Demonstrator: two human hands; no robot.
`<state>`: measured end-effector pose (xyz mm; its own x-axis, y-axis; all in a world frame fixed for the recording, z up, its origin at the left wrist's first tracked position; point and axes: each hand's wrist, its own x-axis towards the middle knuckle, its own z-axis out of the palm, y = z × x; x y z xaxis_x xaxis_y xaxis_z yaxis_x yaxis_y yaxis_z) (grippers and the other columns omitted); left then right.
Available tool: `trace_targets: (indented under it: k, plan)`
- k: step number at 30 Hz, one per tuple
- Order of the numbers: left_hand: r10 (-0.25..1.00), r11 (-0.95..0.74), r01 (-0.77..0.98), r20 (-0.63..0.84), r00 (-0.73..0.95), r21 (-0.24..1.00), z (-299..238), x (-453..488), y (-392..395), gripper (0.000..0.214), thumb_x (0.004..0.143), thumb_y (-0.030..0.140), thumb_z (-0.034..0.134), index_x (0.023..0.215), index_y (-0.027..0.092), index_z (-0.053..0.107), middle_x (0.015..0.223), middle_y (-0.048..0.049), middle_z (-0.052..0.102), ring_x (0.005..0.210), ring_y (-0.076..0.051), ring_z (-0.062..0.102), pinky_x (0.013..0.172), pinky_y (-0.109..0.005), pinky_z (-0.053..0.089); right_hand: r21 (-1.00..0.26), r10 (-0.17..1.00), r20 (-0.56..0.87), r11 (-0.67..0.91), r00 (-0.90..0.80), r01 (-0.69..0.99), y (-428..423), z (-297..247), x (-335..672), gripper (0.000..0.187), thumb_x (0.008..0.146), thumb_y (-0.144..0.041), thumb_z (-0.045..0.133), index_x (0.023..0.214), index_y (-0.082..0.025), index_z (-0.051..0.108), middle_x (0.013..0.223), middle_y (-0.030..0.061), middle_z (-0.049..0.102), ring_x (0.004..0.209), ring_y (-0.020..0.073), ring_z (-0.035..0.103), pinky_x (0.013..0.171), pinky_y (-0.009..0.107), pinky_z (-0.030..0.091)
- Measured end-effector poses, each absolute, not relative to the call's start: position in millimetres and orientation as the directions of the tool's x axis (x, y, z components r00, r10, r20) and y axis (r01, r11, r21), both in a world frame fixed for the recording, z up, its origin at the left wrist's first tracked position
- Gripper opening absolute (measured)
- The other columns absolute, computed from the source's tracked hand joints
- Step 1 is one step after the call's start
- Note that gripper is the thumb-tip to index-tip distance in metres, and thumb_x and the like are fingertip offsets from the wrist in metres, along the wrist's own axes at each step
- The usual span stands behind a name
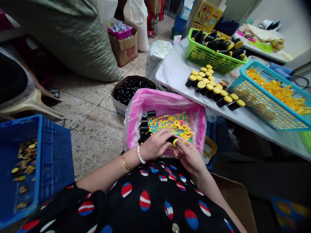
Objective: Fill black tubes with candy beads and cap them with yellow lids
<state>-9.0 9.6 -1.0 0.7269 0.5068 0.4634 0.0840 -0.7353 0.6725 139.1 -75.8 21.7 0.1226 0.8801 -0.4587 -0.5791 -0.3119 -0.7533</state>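
Over the near side of a pink basket (165, 94) lined with clear plastic, my two hands meet. My left hand (156, 142) is closed around a small black tube (171, 139), mostly hidden by the fingers. The fingers of my right hand (190, 155) pinch a yellow cap (175, 142) at the tube's end; whether it is fully seated I cannot tell. Inside the basket lie many coloured beads (162, 122), several yellow caps (186, 129) on the right, and several black tubes (144, 123) along the left wall.
On the marble-patterned table (175, 69) stand capped black tubes (206, 82), a green basket (206, 58) of more tubes and a blue basket (269, 100) of yellow parts. A box of black tubes (128, 90) sits beyond the pink basket. A blue crate (54, 161) is at left.
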Motion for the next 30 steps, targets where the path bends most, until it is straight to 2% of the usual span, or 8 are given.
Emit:
trace_targets:
  k: [6, 14, 19, 25, 30]
  plan:
    - [0.520, -0.739, 0.094, 0.475, 0.710, 0.668, 0, -9, 9, 0.031, 0.088, 0.011, 0.050, 0.119, 0.013, 0.050, 0.117, -0.0140, 0.057, 0.115, -0.023, 0.055, 0.095, -0.041, 0.052, -0.769, 0.866, -0.444, -0.236, 0.230, -0.594, -76, 18, 138, 0.026, 0.070, -0.029, 0.081, 0.091, -0.018, 0.069, 0.065, -0.0051, 0.056, 0.045, 0.0025, 0.045, 0.033, 0.010, 0.034]
    - [0.527, -0.727, 0.080, 0.480, 0.702, 0.682, -1, -9, 9, 0.029, 0.088, 0.015, 0.053, 0.117, 0.014, 0.052, 0.114, -0.0130, 0.058, 0.111, -0.022, 0.056, 0.094, -0.039, 0.052, -0.776, 0.869, -0.443, -0.248, 0.221, -0.580, -76, 14, 133, 0.031, 0.070, -0.039, 0.080, 0.088, -0.019, 0.065, 0.068, -0.0047, 0.056, 0.047, 0.0039, 0.049, 0.034, 0.012, 0.036]
    - [0.541, -0.711, 0.090, 0.460, 0.704, 0.698, 1, -9, 8, 0.029, 0.087, 0.014, 0.052, 0.117, 0.015, 0.052, 0.113, -0.0121, 0.058, 0.109, -0.022, 0.057, 0.093, -0.040, 0.053, -0.772, 0.861, -0.460, -0.268, 0.215, -0.576, -76, 15, 131, 0.029, 0.072, -0.039, 0.078, 0.092, -0.021, 0.066, 0.069, -0.0039, 0.058, 0.052, 0.0062, 0.052, 0.041, 0.015, 0.042]
    - [0.535, -0.727, 0.104, 0.465, 0.706, 0.679, -3, -9, 7, 0.031, 0.088, 0.014, 0.050, 0.119, 0.014, 0.052, 0.115, -0.0131, 0.058, 0.111, -0.023, 0.056, 0.093, -0.039, 0.052, -0.785, 0.875, -0.441, -0.269, 0.199, -0.559, -75, 17, 130, 0.026, 0.074, -0.038, 0.076, 0.092, -0.022, 0.066, 0.082, -0.0004, 0.065, 0.065, 0.0129, 0.061, 0.054, 0.024, 0.052]
    - [0.556, -0.717, 0.116, 0.464, 0.689, 0.687, -7, -7, 5, 0.030, 0.088, 0.014, 0.049, 0.118, 0.015, 0.052, 0.111, -0.0111, 0.059, 0.106, -0.022, 0.057, 0.092, -0.039, 0.053, -0.784, 0.855, -0.449, -0.236, 0.262, -0.574, -70, 9, 125, 0.031, 0.069, -0.036, 0.080, 0.088, -0.022, 0.061, 0.072, -0.0046, 0.062, 0.057, 0.0112, 0.060, 0.055, 0.025, 0.053]
